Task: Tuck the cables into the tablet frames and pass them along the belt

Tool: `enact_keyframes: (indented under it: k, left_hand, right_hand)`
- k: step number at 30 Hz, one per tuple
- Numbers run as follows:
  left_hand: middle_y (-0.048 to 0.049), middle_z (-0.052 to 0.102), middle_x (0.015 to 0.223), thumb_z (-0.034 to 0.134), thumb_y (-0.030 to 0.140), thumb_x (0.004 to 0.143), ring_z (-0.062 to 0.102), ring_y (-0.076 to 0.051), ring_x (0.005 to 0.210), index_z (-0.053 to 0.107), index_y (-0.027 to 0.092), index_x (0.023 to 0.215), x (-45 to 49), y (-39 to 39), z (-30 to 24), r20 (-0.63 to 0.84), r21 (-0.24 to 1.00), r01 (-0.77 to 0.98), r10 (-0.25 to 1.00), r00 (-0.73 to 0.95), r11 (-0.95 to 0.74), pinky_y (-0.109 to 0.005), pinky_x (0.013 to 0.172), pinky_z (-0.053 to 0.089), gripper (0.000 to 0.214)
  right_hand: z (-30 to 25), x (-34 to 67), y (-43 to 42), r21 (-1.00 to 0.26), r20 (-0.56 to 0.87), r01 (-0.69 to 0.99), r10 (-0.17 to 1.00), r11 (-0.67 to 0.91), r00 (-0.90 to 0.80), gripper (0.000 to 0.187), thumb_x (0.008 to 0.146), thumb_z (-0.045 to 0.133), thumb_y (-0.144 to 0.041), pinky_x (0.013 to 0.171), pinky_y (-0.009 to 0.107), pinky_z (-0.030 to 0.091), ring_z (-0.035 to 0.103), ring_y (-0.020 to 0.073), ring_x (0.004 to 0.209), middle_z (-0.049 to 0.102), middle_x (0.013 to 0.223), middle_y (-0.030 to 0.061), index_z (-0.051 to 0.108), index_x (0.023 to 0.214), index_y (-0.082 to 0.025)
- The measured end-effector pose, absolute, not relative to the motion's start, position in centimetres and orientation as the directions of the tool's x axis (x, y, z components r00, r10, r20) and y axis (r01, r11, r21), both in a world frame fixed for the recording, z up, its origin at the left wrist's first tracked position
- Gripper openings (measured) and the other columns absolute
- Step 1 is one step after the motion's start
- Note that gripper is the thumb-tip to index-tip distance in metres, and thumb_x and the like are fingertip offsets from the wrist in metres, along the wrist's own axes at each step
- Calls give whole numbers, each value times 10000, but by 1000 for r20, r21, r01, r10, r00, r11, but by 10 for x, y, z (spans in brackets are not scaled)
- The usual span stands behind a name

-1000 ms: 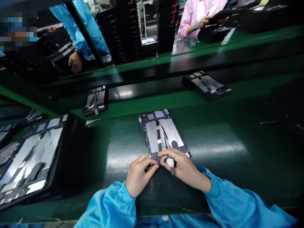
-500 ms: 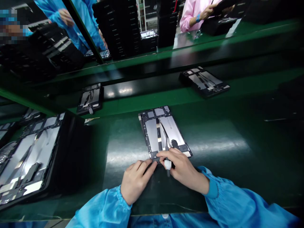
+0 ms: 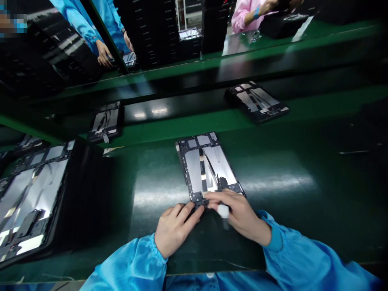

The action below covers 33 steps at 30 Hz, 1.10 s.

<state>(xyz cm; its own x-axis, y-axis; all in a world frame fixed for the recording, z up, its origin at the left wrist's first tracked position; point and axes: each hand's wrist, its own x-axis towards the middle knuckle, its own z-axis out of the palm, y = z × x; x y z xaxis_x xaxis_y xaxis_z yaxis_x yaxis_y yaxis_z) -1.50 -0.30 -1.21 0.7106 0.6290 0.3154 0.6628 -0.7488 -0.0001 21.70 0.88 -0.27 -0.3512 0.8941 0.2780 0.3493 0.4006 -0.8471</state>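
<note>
An open tablet chassis (image 3: 206,165), with grey metal plates and black cables inside, lies on the dark green mat (image 3: 273,190) in front of me. My left hand (image 3: 176,229) rests at its near left corner, fingers together and pressing on the edge. My right hand (image 3: 239,214) is closed on a small tool with a white collar (image 3: 223,211), held at the chassis's near edge. Both my sleeves are blue.
Two more open chassis lie on the black conveyor, one at the left (image 3: 105,121) and one at the right (image 3: 256,101). A large tray of chassis (image 3: 33,194) sits at my left. Across the line are a person in pink (image 3: 251,14) and a blue-sleeved hand (image 3: 103,52).
The chassis on the conveyor have drifted left. My right hand has turned the white-collared tool slightly rightward at the near edge. My left fingers have stayed on the corner.
</note>
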Motion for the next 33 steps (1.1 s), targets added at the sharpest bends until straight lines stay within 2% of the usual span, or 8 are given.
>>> enact_keyframes:
  k: [4, 8, 16, 22, 25, 28, 31, 33]
  left_hand:
    - [-79, 660, 1051, 490, 265, 989, 608, -168, 806, 582, 202, 1241, -9, -5, -13, 355, 18, 691, 650, 671, -723, -274, 658, 518, 276]
    - [-76, 656, 1053, 505, 248, 983, 615, -172, 821, 579, 196, 1225, -7, -4, -12, 362, 64, 688, 659, 659, -723, -273, 664, 504, 259]
    - [-69, 648, 1069, 509, 225, 981, 611, -176, 848, 564, 204, 1242, -8, -5, -14, 357, 91, 689, 669, 651, -719, -282, 677, 501, 268]
    - [-74, 642, 1091, 524, 199, 967, 602, -184, 839, 563, 209, 1261, -12, -5, -17, 346, 90, 680, 663, 663, -727, -303, 681, 512, 297]
    - [-83, 639, 1141, 508, 152, 966, 602, -183, 890, 553, 205, 1294, -18, -3, -19, 357, 115, 644, 637, 684, -756, -307, 736, 514, 335]
    - [-85, 640, 1182, 498, 119, 967, 603, -180, 936, 573, 193, 1274, -24, -2, -19, 403, 146, 603, 604, 688, -785, -299, 769, 505, 324]
    - [-80, 648, 1180, 501, 121, 970, 607, -180, 937, 589, 198, 1252, -25, 0, -18, 424, 157, 594, 597, 681, -789, -299, 767, 499, 305]
    - [-78, 651, 1177, 507, 126, 970, 609, -182, 935, 591, 199, 1250, -24, 1, -19, 424, 161, 593, 598, 680, -789, -304, 768, 499, 301]
  right_hand:
    - [1, 230, -5, -931, 196, 235, 927, 278, -321, 338, 1018, 438, -334, 636, 312, 560, 625, 159, 643, 670, 904, 44, 597, 1313, -295]
    - [-1, 229, -13, -970, 66, 203, 951, 131, -302, 256, 996, 484, -293, 542, 261, 550, 585, 116, 530, 647, 840, 20, 618, 1210, -248]
    - [-4, 227, -9, -938, 134, 265, 940, 222, -315, 171, 960, 524, -244, 712, 304, 570, 677, 180, 731, 687, 836, 44, 668, 1044, -210]
    - [-11, 241, -9, -938, 82, 314, 975, 145, -204, 159, 956, 527, -260, 525, 259, 544, 629, 143, 529, 658, 678, 12, 667, 979, -188]
    - [-13, 241, -11, -958, 69, 259, 977, 121, -201, 175, 964, 530, -278, 476, 233, 540, 641, 133, 540, 687, 769, 40, 674, 1002, -187]
    - [-10, 235, -11, -970, 75, 200, 952, 139, -296, 192, 967, 541, -272, 610, 266, 598, 710, 169, 728, 721, 971, 81, 678, 1080, -201]
    - [-4, 229, -8, -952, 123, 211, 910, 221, -396, 197, 959, 551, -234, 848, 338, 580, 706, 213, 932, 732, 974, 70, 679, 1107, -209]
    - [0, 227, -5, -939, 144, 225, 893, 259, -427, 193, 956, 547, -215, 884, 339, 564, 700, 211, 952, 731, 974, 64, 676, 1099, -207]
